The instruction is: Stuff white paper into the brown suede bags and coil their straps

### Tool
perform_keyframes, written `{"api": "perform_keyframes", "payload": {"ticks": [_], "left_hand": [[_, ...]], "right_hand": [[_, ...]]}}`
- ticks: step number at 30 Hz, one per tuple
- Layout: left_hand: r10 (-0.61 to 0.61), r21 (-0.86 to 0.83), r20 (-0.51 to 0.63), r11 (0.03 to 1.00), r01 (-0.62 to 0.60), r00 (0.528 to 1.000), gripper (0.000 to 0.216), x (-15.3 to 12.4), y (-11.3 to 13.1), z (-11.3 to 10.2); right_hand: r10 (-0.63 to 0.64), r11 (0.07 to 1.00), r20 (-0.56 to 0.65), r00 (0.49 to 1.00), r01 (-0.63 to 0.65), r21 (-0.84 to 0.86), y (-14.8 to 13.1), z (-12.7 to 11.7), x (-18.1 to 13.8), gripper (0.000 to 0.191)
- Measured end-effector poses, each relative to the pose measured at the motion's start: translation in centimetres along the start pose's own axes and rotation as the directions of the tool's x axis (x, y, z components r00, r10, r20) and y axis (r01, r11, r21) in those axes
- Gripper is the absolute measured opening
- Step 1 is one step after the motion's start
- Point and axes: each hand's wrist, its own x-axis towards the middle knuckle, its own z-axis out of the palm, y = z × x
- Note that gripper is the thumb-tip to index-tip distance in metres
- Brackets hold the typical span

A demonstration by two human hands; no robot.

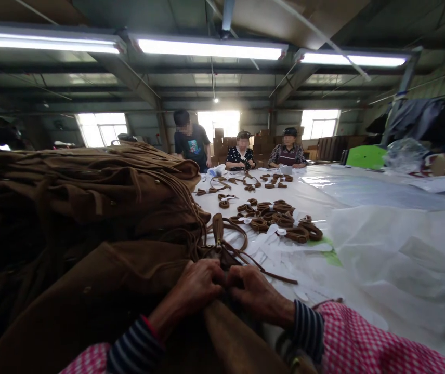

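Both hands are meeting at the centre of the frame, low down, right over a brown suede-like bag (101,291) lying across the person's lap and the table edge. The left hand (197,285) is curling its fingers tight onto the bag's dark top edge, and the right hand (256,293) is pinching in from the other side, knuckles nearly touching the left's. Both are clenched on the same small spot of the bag, though what exactly sits between the fingertips is hidden. Striped cuffs and pink checked sleeves (363,337) are showing at the wrists.

Just beyond the hands, a brown looped strap with thin cords (230,239) is trailing out over the white plastic-covered table (363,228). To the left, a tall heap of matching brown fringed bags (90,187) is piling up, filling that whole side. Further out on the table, a cluster of coiled brown straps (280,218) is lying among small white paper slips, with more coils (246,183) scattered near the far end.

Three other people (241,150) are working at the far edge of the table, well apart from the person's hands. Long tube lights (210,48) are glowing overhead.
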Motion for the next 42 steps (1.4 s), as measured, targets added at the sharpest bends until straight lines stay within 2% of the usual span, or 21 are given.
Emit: {"api": "perform_keyframes", "payload": {"ticks": [3, 5, 6, 8, 10, 12, 15, 19, 22, 25, 28, 31, 34, 37, 40, 42], "left_hand": [[-0.08, 0.047, -0.021, 0.996, 0.081, 0.997, 0.01, -0.1, 0.6, 1.1], [-0.109, 0.097, -0.044, 0.989, 0.113, 0.993, 0.01, -0.5, 0.7, 2.1], [-0.102, 0.115, -0.063, 0.987, 0.109, 0.993, 0.01, -0.7, 0.6, 2.6], [-0.055, 0.136, -0.121, 0.988, 0.072, 0.991, 0.012, -1.1, 0.3, 3.5], [-0.003, 0.158, -0.143, 0.987, 0.026, 0.99, 0.011, -1.3, 0.0, 4.1], [0.034, 0.177, -0.132, 0.984, -0.01, 0.991, 0.008, -1.2, -0.2, 4.3], [0.084, 0.156, -0.13, 0.986, -0.063, 0.988, 0.007, -0.9, -0.1, 4.1], [0.109, 0.118, -0.132, 0.989, -0.094, 0.985, 0.01, -1.1, 0.4, 3.4], [0.114, 0.115, -0.115, 0.988, -0.101, 0.987, 0.011, -1.3, 0.5, 2.9], [0.131, 0.105, -0.134, 0.988, -0.117, 0.982, 0.011, -1.3, 0.4, 2.5], [0.135, 0.102, -0.155, 0.988, -0.12, 0.979, 0.01, -1.2, 0.3, 2.4], [0.128, 0.092, -0.148, 0.989, -0.116, 0.981, 0.009, -1.1, 0.4, 2.2], [0.127, 0.089, -0.138, 0.989, -0.115, 0.982, 0.009, -0.9, 0.5, 1.9], [0.118, 0.094, -0.137, 0.99, -0.106, 0.983, 0.009, -0.7, 0.5, 1.8], [0.111, 0.099, -0.129, 0.99, -0.098, 0.985, 0.008, -0.6, 0.5, 1.7], [0.106, 0.094, -0.122, 0.991, -0.095, 0.987, 0.009, -0.6, 0.6, 1.7]], "right_hand": [[-0.035, 0.999, 0.254, 0.967, 0.027, 0.032, -0.4, -2.8, 1.2, 0.014], [0.027, 0.995, 0.349, 0.937, 0.007, -0.097, -0.1, -5.7, 3.2, 0.017], [0.09, 0.976, 0.306, 0.948, -0.024, -0.215, 0.3, -7.2, 4.5, 0.021], [0.179, 0.876, 0.063, 0.982, -0.13, -0.465, 1.7, -10.0, 7.5, 0.027], [0.2, 0.778, -0.095, 0.975, -0.217, -0.589, 3.6, -11.8, 10.4, 0.026], [0.236, 0.71, -0.136, 0.962, -0.266, -0.652, 5.5, -12.3, 12.8, 0.022], [0.308, 0.63, -0.13, 0.942, -0.305, -0.715, 7.5, -11.4, 15.0, 0.027], [0.292, 0.592, -0.149, 0.945, -0.301, -0.747, 7.1, -11.2, 15.8, 0.025], [0.196, 0.608, -0.165, 0.967, -0.252, -0.753, 4.5, -13.7, 14.9, 0.029], [0.109, 0.639, -0.143, 0.984, -0.179, -0.748, 1.2, -17.0, 12.3, 0.03], [0.031, 0.766, 0.028, 0.999, -0.006, -0.643, -0.8, -18.6, 8.0, 0.026], [0.023, 0.831, 0.19, 0.982, 0.087, -0.55, -0.2, -17.9, 3.1, 0.025], [0.126, 0.784, 0.201, 0.972, 0.026, -0.62, 1.6, -17.1, -0.8, 0.032], [0.156, 0.788, 0.124, 0.98, -0.048, -0.613, 2.5, -18.2, -3.3, 0.04], [0.209, 0.757, -0.003, 0.978, -0.164, -0.632, 2.5, -20.3, -4.7, 0.023], [0.266, 0.715, -0.032, 0.963, -0.219, -0.664, 2.7, -21.0, -5.4, 0.015]]}}
